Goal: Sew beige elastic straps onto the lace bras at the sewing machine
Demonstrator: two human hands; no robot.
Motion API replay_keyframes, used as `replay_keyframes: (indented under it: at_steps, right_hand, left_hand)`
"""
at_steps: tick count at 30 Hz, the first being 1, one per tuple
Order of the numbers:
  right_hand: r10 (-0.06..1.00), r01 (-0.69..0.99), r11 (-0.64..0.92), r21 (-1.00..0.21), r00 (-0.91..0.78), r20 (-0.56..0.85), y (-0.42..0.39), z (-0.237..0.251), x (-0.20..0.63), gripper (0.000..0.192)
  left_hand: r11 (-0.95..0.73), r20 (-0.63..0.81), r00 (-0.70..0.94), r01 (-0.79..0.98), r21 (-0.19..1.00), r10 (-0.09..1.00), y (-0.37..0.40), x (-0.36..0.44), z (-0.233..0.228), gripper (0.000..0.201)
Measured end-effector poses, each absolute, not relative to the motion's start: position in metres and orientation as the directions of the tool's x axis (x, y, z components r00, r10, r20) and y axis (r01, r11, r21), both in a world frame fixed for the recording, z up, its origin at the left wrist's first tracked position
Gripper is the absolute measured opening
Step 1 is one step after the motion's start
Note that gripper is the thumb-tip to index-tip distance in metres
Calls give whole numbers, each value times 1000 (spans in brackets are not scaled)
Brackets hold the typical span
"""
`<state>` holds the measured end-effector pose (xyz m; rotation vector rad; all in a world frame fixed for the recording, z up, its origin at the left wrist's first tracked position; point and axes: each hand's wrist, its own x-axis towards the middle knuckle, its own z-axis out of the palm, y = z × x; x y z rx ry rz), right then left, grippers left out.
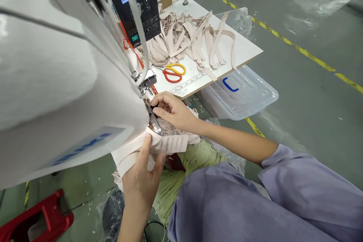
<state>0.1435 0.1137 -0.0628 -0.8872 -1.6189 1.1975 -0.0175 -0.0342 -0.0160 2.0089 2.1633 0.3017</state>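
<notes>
My left hand (141,176) rests at the near side of the sewing machine's narrow metal bed (155,126). Its index finger and thumb are stretched apart against pale pink fabric (172,143), which drapes around the bed's end; its other fingers are hidden. Beyond it, my right hand (174,112) is curled beside the bed just below the needle area, fingertips close to the metal. What those fingers hold, if anything, is hidden. Beige lace (169,126) bunches under the right wrist. The white machine head (70,83) fills the left of the view.
A white table (246,51) carries a heap of beige strips (181,36) and red-and-yellow-handled scissors (175,72). The control panel (146,15) stands above. Below the table's edge is a lidded clear plastic box (246,92). A red stool (47,211) is at lower left.
</notes>
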Motion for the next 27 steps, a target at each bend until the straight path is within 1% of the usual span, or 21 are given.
replay_keyframes:
  at_steps: [6, 11, 16, 22, 24, 27]
  right_hand:
    - [912, 15, 224, -975, -356, 204, 109, -60, 149, 17]
    - [908, 26, 201, -979, -380, 177, 106, -57, 152, 18]
    - [907, 6, 164, -986, -395, 149, 104, -53, 154, 17]
    - [901, 5, 145, -989, -413, 130, 102, -47, 158, 20]
    - [903, -8, 146, -989, -407, 137, 100, -46, 160, 19]
    - [910, -12, 145, -989, -390, 138, 98, -46, 161, 20]
  left_hand:
    - [69, -4, -70, 959, 274, 998, -32, -13, -16, 56]
    - [12, 56, -29, 960, 279, 998, -29, -12, -21, 56]
    - [-20, 87, -7, 950, 312, 996, -24, -8, -19, 53]
    - [-21, 70, 1, 959, 281, 998, -23, -1, -17, 55]
    - [17, 86, -44, 954, 300, 995, -25, 2, -17, 60]
    - [119, 81, -155, 933, 339, 985, -29, 5, -19, 83]
